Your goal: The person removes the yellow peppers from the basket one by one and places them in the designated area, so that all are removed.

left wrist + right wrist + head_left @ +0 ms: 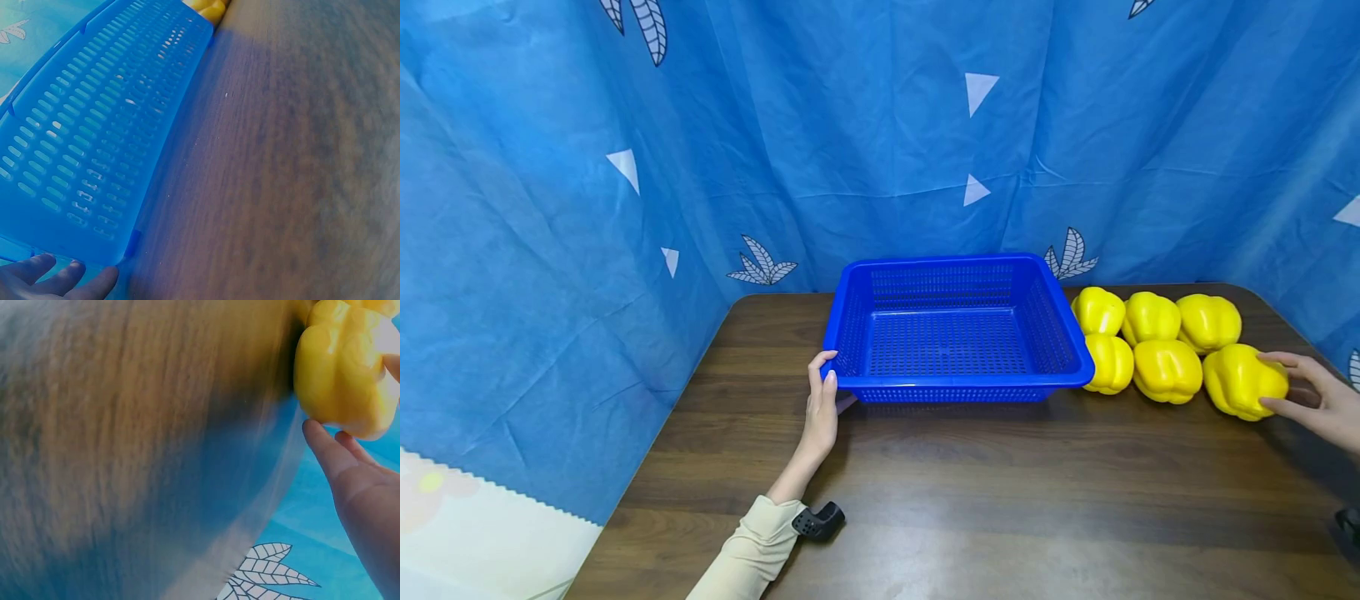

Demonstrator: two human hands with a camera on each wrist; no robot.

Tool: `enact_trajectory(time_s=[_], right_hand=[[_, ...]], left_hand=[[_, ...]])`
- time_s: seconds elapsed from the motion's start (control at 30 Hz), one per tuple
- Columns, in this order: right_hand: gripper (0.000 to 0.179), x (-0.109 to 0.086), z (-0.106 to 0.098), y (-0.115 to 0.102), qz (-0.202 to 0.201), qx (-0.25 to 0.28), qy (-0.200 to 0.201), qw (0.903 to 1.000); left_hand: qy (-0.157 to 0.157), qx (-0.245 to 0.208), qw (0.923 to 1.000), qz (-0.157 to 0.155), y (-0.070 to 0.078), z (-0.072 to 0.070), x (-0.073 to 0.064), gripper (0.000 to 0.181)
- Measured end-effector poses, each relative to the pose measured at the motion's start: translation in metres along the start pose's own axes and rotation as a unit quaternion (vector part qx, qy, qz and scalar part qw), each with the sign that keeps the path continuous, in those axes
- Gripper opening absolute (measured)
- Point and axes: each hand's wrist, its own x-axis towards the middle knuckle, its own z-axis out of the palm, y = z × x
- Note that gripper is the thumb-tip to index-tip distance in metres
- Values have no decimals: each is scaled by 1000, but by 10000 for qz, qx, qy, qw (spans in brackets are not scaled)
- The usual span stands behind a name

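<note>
A blue plastic basket [955, 380] with slotted sides stands on the wooden table, and nothing lies in it. My left hand [822, 410] grips its front left corner, the thumb on the rim; in the left wrist view, several fingertips [103, 281] show beside the basket wall [94, 131]. At the right, my right hand [1318, 400] holds the right end of a yellow bell pepper [1242, 382] between thumb and fingers. The pepper [340, 369] also shows in the right wrist view, with the thumb at its lower edge. Part of the right hand lies outside the head view.
Several more yellow bell peppers [1167, 371] stand in two rows between the basket and the right hand, the nearest close against the basket's right side. A blue patterned curtain [887, 125] hangs behind the table [970, 500] and along both its sides.
</note>
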Motion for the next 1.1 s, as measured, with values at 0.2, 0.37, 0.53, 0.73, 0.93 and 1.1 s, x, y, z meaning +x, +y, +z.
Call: enact_trajectory(time_s=[0.2,0.37,0.53,0.73,0.93,1.1], right_hand=[[67,4,2,3,107,60,-346,9993],[69,6,2,-5,379,141,-664,9970],[69,7,3,-10,510,112,-770,9957],[70,9,4,-11,658,-1,-874,9940],[68,9,5,-6,729,25,-665,9951],[70,13,1,8,936,-45,-284,9952]], left_hand=[[23,49,10000,-22,0,0,0,44],[22,-2,10000,-36,1,-1,-1,43],[32,-43,10000,-48,1,-2,-3,43],[10,-60,9999,-94,2,-4,-2,44],[-12,-110,9993,-366,9,-8,1,49],[-108,176,9987,-467,16,-20,2,51]])
